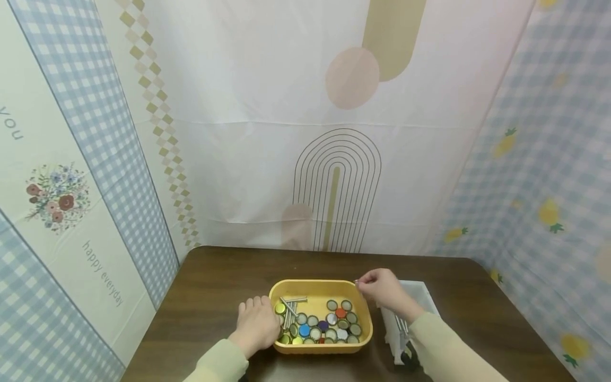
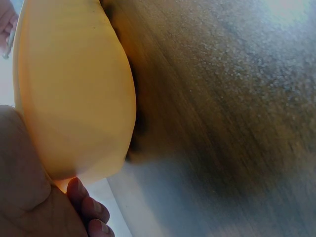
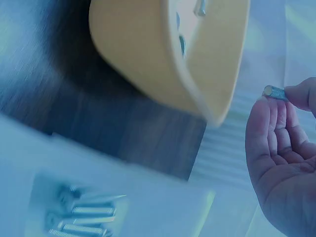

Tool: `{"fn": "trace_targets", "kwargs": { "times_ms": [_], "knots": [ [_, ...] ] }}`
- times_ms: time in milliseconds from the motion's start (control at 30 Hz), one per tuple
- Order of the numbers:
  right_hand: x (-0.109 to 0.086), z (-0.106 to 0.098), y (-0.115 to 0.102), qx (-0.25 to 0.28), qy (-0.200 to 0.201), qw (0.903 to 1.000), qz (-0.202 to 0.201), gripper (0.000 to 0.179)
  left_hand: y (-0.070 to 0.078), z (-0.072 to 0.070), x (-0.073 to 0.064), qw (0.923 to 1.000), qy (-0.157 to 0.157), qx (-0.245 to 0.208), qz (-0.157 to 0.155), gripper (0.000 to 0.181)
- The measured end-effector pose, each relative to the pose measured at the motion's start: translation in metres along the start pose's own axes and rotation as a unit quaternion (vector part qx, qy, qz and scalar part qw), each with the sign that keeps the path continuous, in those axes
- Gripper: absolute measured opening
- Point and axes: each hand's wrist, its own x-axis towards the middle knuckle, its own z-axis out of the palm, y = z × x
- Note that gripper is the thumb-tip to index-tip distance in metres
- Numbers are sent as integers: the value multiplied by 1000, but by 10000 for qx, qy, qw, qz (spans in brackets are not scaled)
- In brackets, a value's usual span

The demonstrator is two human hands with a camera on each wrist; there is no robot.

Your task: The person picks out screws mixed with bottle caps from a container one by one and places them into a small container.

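A yellow plastic bin (image 1: pixel 321 349) stands on the table, holding many bottle caps (image 1: pixel 315 333) and several silver bolts (image 1: pixel 289 313). My left hand (image 1: pixel 258 324) grips the bin's left end; in the left wrist view its fingertips (image 2: pixel 91 210) curl beside the outer wall, while the thumb is hidden. Above the bin's far right corner, my right hand (image 1: pixel 384 289) pinches a short metal bolt (image 3: pixel 275 93) between thumb and fingertips. Most of that bolt is covered by the fingers. Under the right forearm lies a white tray (image 1: pixel 420 289) with more bolts (image 3: pixel 89 217) in it.
The brown wooden table (image 1: pixel 224 270) has rounded far corners. A patterned cloth (image 1: pixel 248 159) hangs right behind it, with checked cloths on both sides. A small black item (image 1: pixel 408 355) sits at the tray's near end, partly hidden by the right sleeve.
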Motion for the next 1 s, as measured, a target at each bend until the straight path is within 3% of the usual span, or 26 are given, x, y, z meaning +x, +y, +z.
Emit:
{"fn": "trace_targets", "kwargs": {
  "times_ms": [233, 500, 767, 1000],
  "knots": [
    [-10, -36, 21, 268, -24, 9991, 336, 25, -1, 2, 0, 10000, 0, -21, 24, 32],
    [-23, -69, 45, -102, 54, 9974, 718, 31, -1, 2, 1, 10000, 12, -63, 25, 29],
    [-26, -74, 66, -546, 149, 9939, 943, 21, -2, -1, 0, 9999, -65, -132, -4, 29],
    [-27, -71, 72, -550, 279, 9931, 998, 19, -1, -1, -1, 9999, -26, -126, 25, 30]
  ]
}}
